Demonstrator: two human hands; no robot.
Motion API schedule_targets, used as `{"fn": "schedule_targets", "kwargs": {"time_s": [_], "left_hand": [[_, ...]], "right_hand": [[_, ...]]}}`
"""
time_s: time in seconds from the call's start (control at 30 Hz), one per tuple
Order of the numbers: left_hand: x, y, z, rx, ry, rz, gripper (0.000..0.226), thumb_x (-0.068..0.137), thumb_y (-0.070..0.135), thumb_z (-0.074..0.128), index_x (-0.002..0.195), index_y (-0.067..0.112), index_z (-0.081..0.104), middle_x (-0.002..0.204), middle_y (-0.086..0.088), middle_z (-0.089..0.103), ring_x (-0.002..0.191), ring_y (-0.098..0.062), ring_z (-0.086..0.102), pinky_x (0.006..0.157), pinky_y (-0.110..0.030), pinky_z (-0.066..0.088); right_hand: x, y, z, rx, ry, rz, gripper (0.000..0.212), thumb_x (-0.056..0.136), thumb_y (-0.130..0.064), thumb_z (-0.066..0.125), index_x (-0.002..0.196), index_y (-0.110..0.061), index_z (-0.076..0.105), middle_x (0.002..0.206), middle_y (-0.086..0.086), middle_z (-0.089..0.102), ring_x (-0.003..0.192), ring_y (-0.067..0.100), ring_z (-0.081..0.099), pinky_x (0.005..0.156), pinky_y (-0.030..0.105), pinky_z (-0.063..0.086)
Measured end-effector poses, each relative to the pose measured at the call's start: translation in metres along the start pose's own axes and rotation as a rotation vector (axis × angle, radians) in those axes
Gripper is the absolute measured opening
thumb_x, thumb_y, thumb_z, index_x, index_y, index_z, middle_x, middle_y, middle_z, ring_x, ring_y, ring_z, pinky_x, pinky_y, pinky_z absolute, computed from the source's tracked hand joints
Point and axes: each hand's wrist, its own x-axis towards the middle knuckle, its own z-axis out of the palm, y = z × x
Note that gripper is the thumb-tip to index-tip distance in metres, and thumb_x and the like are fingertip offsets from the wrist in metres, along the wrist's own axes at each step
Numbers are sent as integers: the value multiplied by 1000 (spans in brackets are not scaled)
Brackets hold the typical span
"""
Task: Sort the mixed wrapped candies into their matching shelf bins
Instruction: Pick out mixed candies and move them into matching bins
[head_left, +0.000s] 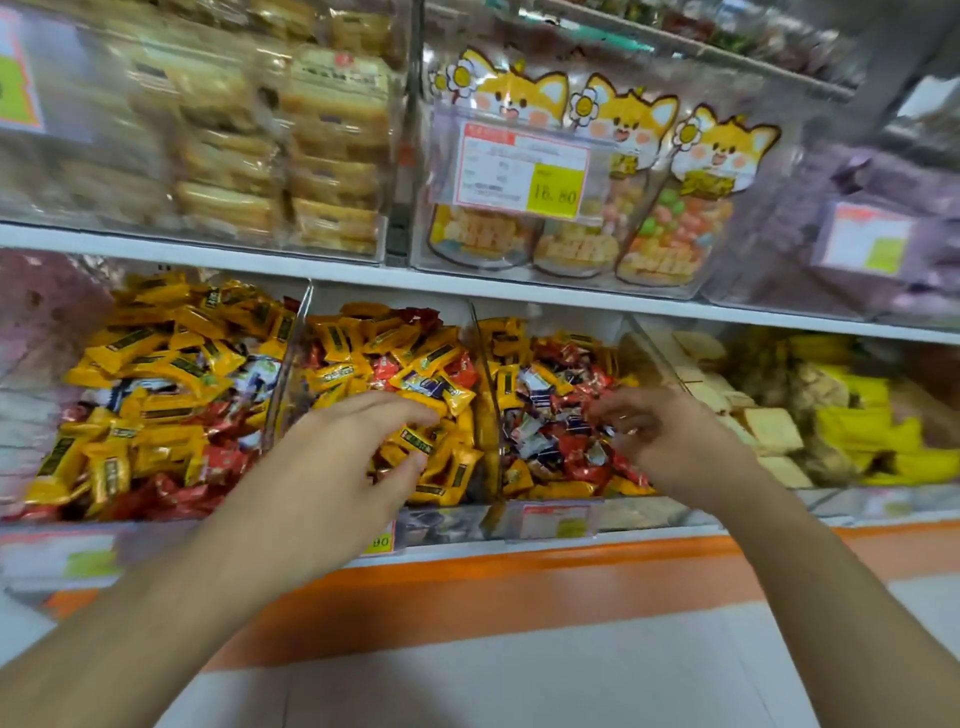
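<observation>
— Yellow wrappers everywhere, see? That left bin (156, 395) is mostly yellow, with red ones drifting along its front and a few blue-and-white strays in the middle.

— So which pile is being worked on?

— Two at once. The left hand (332, 467) sits over the middle bin (395, 395), thumb and forefinger pinching one yellow candy (415, 441) by its edge, the other fingers spread out above the heap. I'd say it's held that lightly because it's only being lifted clear, not carried far.

— And the other hand?

— The right hand (670, 447) is down in the right bin (561, 415), where red, blue-and-white and yellow pieces are properly jumbled. Its fingers are curled into the heap; they may be nipping a small wrapper, but the blur there is too heavy for me to swear to it.

— Why reach into both?

— Those clear dividers (483, 374) keep the kinds apart, so anything in the wrong slot has to be picked out by hand. My guess is the yellow one belongs leftward.

— What's above?

— Clear boxes of cakes (311, 156) and fox-printed pouches (613, 176) behind a price label (524, 171). Pale biscuits (769, 431) sit to the right.
</observation>
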Motion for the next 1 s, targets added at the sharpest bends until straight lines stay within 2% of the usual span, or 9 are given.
{"fn": "schedule_targets", "kwargs": {"time_s": [0.1,0.23,0.3,0.37,0.47,0.6,0.73,0.83,1.0], "left_hand": [[5,7,13,-10,-25,17,29,97,43,59,126,47,59,115,42,48,100,9,56,82,-6,37],[6,13,23,-27,-39,12,28,98,39,62,125,45,61,112,44,47,106,29,40,82,2,32],[5,14,27,-31,-48,6,29,97,38,63,125,44,62,112,44,48,105,32,38,82,5,30],[4,13,30,-27,-51,3,28,97,37,64,124,43,63,112,43,49,105,31,40,82,5,31],[1,12,32,-32,-59,-2,27,97,38,63,123,43,63,113,43,51,107,25,44,79,2,35],[-2,13,30,-52,-62,-7,26,96,40,62,122,45,64,112,42,54,108,22,46,77,-1,38],[-3,13,27,-74,-50,-16,24,96,38,63,119,43,65,110,37,59,106,20,48,77,1,38],[-4,11,26,-77,-44,-18,23,97,38,63,119,44,65,110,36,59,108,21,47,78,0,38],[-3,9,22,-119,-19,-33,22,97,36,64,117,43,66,107,33,62,106,15,53,87,-11,47]], "right_hand": [[-4,2,-1,-15,-114,7,41,89,-32,80,121,-53,68,106,-32,60,105,-2,62,88,31,57],[0,-4,4,-58,-207,-37,57,87,-33,85,136,-50,62,121,-24,52,109,4,57,76,11,41],[4,-5,8,-84,-208,-26,59,87,-32,84,140,-46,61,120,-18,54,105,10,60,74,14,44],[7,-6,12,-111,-188,-15,58,88,-32,83,141,-45,61,125,-10,56,108,12,58,82,20,44],[7,-13,15,-118,-178,-28,51,90,-26,82,137,-38,67,133,-4,63,98,7,60,84,25,51],[4,-16,18,-170,-125,4,35,89,-27,83,121,-36,76,112,-11,71,101,11,65,89,35,59],[6,-13,23,-149,-99,30,23,89,-22,82,109,-33,80,90,-15,68,88,3,64,80,32,59],[6,-13,25,-120,-83,41,21,90,-19,81,103,-35,80,89,-13,69,86,3,63,77,32,60],[4,-14,12,18,90,43,20,89,-22,81,95,-40,79,87,-15,72,79,-2,66,66,20,54]]}}
